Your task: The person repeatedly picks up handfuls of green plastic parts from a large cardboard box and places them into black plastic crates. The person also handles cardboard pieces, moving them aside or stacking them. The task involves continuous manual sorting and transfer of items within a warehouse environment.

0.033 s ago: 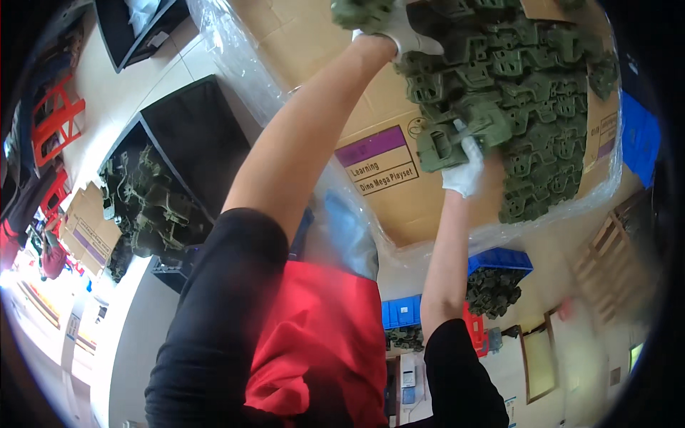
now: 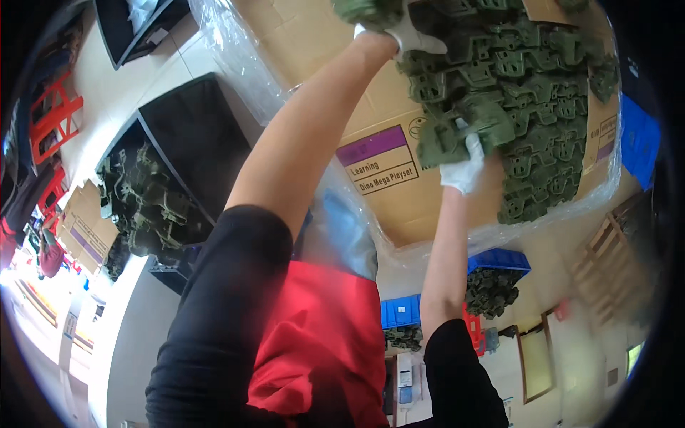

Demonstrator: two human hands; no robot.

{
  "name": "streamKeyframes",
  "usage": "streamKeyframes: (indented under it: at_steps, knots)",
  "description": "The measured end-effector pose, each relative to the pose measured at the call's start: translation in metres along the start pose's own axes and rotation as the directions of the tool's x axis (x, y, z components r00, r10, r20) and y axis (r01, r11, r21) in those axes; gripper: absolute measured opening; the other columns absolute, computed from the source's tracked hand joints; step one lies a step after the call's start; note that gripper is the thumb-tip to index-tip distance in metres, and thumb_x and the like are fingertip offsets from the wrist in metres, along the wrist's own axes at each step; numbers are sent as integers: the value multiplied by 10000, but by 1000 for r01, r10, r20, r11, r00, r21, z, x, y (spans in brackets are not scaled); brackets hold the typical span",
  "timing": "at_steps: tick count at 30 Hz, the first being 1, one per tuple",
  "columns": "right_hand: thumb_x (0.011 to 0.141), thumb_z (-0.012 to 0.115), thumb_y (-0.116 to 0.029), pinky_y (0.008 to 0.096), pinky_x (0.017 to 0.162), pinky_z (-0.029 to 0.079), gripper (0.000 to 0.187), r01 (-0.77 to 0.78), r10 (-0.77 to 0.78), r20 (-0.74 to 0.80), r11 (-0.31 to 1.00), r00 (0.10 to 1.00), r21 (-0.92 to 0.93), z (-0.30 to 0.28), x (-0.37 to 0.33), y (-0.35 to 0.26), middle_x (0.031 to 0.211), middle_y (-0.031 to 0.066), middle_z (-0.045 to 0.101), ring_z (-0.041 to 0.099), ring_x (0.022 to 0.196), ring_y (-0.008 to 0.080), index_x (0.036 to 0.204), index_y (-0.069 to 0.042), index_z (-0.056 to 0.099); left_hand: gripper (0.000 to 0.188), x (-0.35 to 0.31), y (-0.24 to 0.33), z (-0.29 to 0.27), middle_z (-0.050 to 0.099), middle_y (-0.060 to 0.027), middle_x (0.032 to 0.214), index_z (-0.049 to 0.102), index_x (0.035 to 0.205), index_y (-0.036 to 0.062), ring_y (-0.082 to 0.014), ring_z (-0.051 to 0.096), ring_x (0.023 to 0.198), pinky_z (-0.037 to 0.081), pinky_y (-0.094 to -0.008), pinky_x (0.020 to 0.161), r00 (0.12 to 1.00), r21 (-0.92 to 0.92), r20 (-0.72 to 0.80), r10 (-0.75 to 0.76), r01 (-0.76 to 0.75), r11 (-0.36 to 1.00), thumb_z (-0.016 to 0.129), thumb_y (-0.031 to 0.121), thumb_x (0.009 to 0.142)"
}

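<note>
Both my hands wear white gloves. At the top of the view, my left hand (image 2: 412,37) is closed on a dark green moulded plastic part (image 2: 367,11), which the frame's upper edge cuts off; most of its fingers are hidden. Lower and to the right, my right hand (image 2: 464,170) grips another green plastic part (image 2: 444,141), blurred by motion, its thumb lying over the part. Beyond and beside both hands, rows of similar green parts (image 2: 546,114) lie closely nested on a flattened brown cardboard sheet (image 2: 389,207).
Clear plastic film (image 2: 239,60) edges the cardboard. To the left, a black bin (image 2: 193,118) stands near a heap of green parts (image 2: 153,207). Blue crates (image 2: 499,261) with more parts sit below right, near a wooden pallet (image 2: 606,267). Red stools (image 2: 53,125) and a person (image 2: 51,253) are far left.
The green part in my right hand has tilted slightly and its opening no longer shows clearly. The part in my left hand has shifted a little. Both hands stay nearly in place.
</note>
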State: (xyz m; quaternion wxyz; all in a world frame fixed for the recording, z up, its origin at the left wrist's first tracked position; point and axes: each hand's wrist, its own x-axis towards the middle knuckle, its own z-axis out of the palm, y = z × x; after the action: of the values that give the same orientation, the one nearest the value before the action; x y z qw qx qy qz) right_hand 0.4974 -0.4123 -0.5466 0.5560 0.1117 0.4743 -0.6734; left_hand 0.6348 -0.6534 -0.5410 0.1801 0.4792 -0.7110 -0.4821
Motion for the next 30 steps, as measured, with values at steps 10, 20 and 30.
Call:
streamKeyframes:
  at_steps: [10, 20, 30]
  knots:
    - [803, 618, -313, 479, 992, 374, 542, 86, -86, 21, 996, 996, -16, -5, -12, 14, 1201, 141, 528, 489, 1127, 305, 1188, 45, 484, 678, -6, 53, -33, 517, -130, 1252, 497, 1269, 119, -322, 476, 1165, 390, -426, 940, 930, 573, 143, -339, 202, 794, 587, 519, 729]
    - [723, 653, -298, 443, 951, 404, 488, 114, -141, -115, 970, 983, -215, 4, -22, 1, 1140, 127, 541, 499, 1079, 274, 1096, 4, 565, 613, -19, 42, -14, 529, -160, 1210, 510, 1214, 65, -300, 514, 1125, 379, -413, 940, 850, 507, 225, -477, 316, 802, 568, 438, 731]
    - [781, 557, -228, 447, 978, 388, 518, 25, -50, -79, 957, 996, -289, -54, -128, -18, 1206, 164, 527, 491, 1131, 299, 1219, 39, 484, 465, -141, 46, -18, 609, -158, 1056, 619, 1061, 60, -324, 527, 1035, 371, -423, 902, 885, 279, 176, -431, 375, 884, 519, 378, 736]
